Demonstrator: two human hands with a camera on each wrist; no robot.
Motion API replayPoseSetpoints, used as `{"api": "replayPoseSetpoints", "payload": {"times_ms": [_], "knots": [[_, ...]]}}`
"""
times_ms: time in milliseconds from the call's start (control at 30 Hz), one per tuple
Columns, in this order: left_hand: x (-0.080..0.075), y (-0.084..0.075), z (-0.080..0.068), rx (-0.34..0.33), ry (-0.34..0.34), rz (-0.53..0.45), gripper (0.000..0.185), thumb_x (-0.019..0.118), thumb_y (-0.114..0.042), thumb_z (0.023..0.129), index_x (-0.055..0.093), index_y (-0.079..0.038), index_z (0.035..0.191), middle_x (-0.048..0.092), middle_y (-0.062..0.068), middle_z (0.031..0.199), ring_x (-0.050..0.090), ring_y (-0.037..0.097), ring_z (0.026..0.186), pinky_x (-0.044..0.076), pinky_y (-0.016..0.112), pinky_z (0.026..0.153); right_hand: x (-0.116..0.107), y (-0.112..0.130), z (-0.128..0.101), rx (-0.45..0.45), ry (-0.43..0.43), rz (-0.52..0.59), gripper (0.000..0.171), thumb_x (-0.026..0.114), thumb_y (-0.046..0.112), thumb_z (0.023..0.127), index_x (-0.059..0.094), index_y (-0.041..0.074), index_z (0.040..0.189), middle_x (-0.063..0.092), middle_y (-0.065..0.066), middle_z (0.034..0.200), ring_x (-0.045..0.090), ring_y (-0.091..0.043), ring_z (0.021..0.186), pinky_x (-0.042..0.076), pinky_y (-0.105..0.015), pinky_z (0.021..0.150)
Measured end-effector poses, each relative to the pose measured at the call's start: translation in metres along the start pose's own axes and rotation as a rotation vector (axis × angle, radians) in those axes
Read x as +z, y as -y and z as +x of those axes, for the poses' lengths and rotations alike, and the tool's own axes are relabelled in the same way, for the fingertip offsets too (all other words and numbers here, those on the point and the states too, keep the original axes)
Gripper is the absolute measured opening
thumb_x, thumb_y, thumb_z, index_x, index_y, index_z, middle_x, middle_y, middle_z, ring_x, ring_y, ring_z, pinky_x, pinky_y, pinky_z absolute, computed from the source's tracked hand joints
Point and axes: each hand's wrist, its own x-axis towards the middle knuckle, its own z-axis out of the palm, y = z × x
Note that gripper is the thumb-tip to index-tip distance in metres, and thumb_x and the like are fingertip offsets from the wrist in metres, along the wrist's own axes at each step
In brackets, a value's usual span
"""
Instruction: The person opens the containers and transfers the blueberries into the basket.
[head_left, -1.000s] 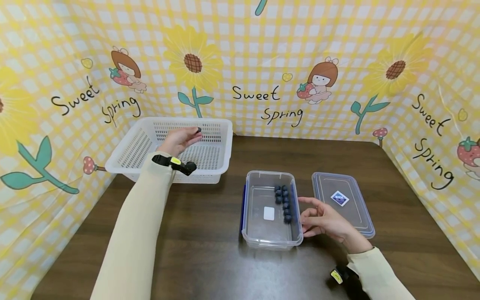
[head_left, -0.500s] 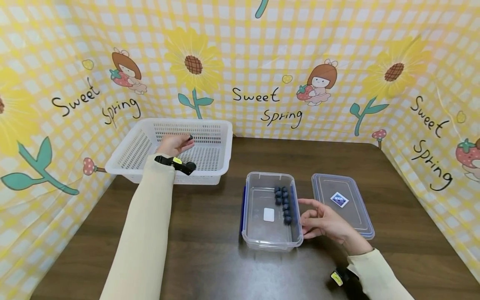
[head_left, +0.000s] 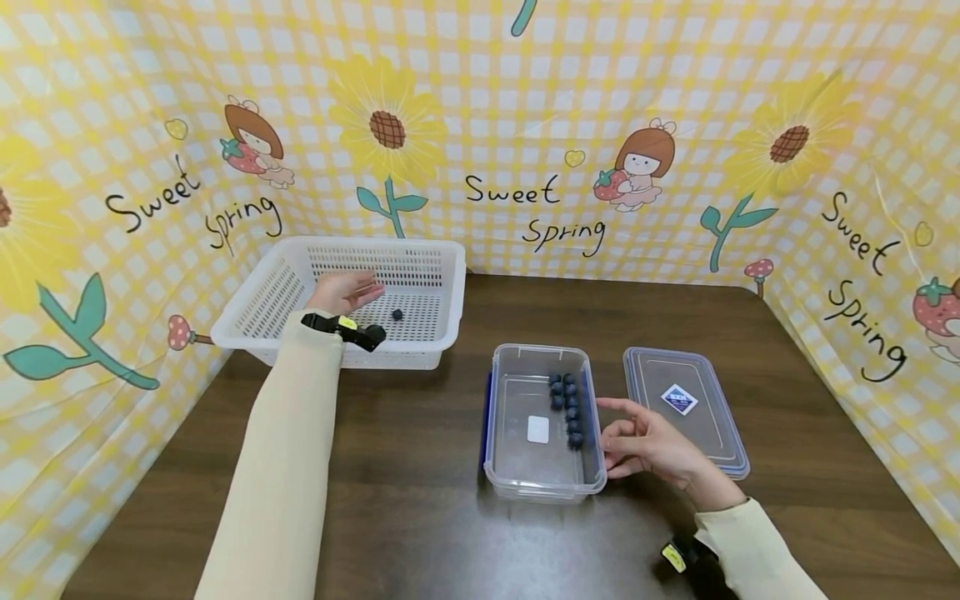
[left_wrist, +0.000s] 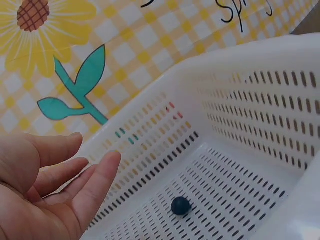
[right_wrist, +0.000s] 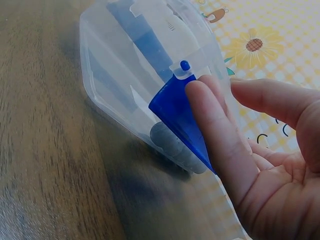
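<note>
My left hand hovers inside the white perforated basket with its fingers relaxed and holding nothing. A single blueberry lies on the basket floor just right of that hand. My right hand rests against the right side of the clear plastic box, fingers straight and touching its blue side clip. A row of several blueberries lies along the box's right inner wall.
The box's clear lid lies flat on the brown table, just right of my right hand. A yellow checked sunflower cloth walls in the table at the back and both sides.
My left hand lowered into the basket and let go of the blueberry it pinched; the berry now lies on the basket floor. The right hand has stayed at the box.
</note>
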Motion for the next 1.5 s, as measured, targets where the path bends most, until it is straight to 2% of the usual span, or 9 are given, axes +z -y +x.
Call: {"api": "replayPoseSetpoints", "payload": {"times_ms": [133,267,667,867,1067,1200,1333,1433,1500], "knots": [[0.004,-0.003,-0.004,0.002,0.021,0.016,0.052,0.056,-0.005,0.101,0.040,-0.002,0.150,0.040,0.014,0.151,0.047,0.025,0.135,0.054,0.026,0.094,0.000,0.000,0.001,0.008,-0.011,-0.009,0.071,0.057,-0.008,0.095,0.009,-0.014,0.146,0.067,-0.005,0.092,0.070,-0.017,0.075,0.062,-0.035,0.068],[0.012,-0.006,-0.011,0.000,0.070,0.023,0.052,0.055,-0.004,0.101,0.039,-0.002,0.151,0.038,0.014,0.153,0.047,0.025,0.135,0.053,0.027,0.095,0.000,0.000,0.001,0.010,-0.013,-0.015,0.071,0.057,-0.008,0.095,0.009,-0.014,0.146,0.068,-0.004,0.092,0.070,-0.017,0.075,0.062,-0.034,0.068],[0.054,-0.003,-0.035,-0.001,0.239,0.058,0.046,0.057,0.003,0.098,0.046,0.003,0.143,0.043,0.018,0.149,0.047,0.031,0.134,0.050,0.035,0.103,0.002,0.001,-0.001,-0.006,-0.012,-0.006,0.069,0.056,-0.009,0.095,0.009,-0.014,0.146,0.068,-0.004,0.093,0.070,-0.017,0.075,0.062,-0.034,0.068],[0.076,0.004,-0.046,-0.009,0.315,0.116,0.047,0.058,0.004,0.098,0.047,0.003,0.144,0.044,0.020,0.149,0.048,0.034,0.133,0.049,0.041,0.104,0.003,0.001,0.000,-0.007,-0.015,-0.001,0.071,0.056,-0.008,0.096,0.007,-0.013,0.147,0.068,-0.005,0.093,0.070,-0.017,0.075,0.063,-0.034,0.068],[0.096,0.015,-0.056,-0.008,0.409,0.209,0.045,0.055,0.002,0.100,0.045,0.007,0.144,0.047,0.023,0.146,0.052,0.035,0.129,0.049,0.041,0.104,0.003,0.001,0.000,-0.003,-0.017,-0.004,0.071,0.056,-0.008,0.096,0.007,-0.013,0.147,0.067,-0.005,0.093,0.070,-0.017,0.075,0.063,-0.035,0.068],[0.108,0.023,-0.062,-0.016,0.455,0.258,0.041,0.058,-0.001,0.100,0.049,0.009,0.139,0.052,0.024,0.139,0.060,0.033,0.116,0.052,0.041,0.100,0.002,0.000,0.000,0.003,-0.020,-0.009,0.071,0.056,-0.007,0.096,0.008,-0.013,0.148,0.067,-0.005,0.093,0.070,-0.017,0.075,0.063,-0.035,0.068],[0.118,0.032,-0.069,-0.023,0.509,0.294,0.038,0.058,-0.001,0.100,0.050,0.011,0.135,0.060,0.021,0.124,0.064,0.027,0.101,0.055,0.041,0.096,0.001,-0.002,0.000,0.008,-0.024,-0.011,0.071,0.056,-0.008,0.096,0.008,-0.013,0.147,0.067,-0.005,0.093,0.070,-0.017,0.075,0.063,-0.035,0.068],[0.125,0.039,-0.072,-0.029,0.547,0.327,0.039,0.057,-0.001,0.100,0.049,0.011,0.136,0.062,0.020,0.120,0.064,0.031,0.107,0.054,0.042,0.097,0.001,-0.003,0.000,0.007,-0.025,-0.012,0.071,0.057,-0.007,0.096,0.008,-0.013,0.147,0.067,-0.005,0.093,0.070,-0.017,0.075,0.063,-0.035,0.068],[0.128,0.043,-0.075,-0.036,0.573,0.343,0.040,0.057,-0.001,0.100,0.048,0.012,0.137,0.061,0.023,0.124,0.062,0.035,0.114,0.054,0.042,0.097,0.000,-0.003,0.000,0.008,-0.028,-0.014,0.071,0.057,-0.007,0.095,0.008,-0.013,0.147,0.067,-0.005,0.093,0.070,-0.017,0.074,0.063,-0.035,0.068]]}}
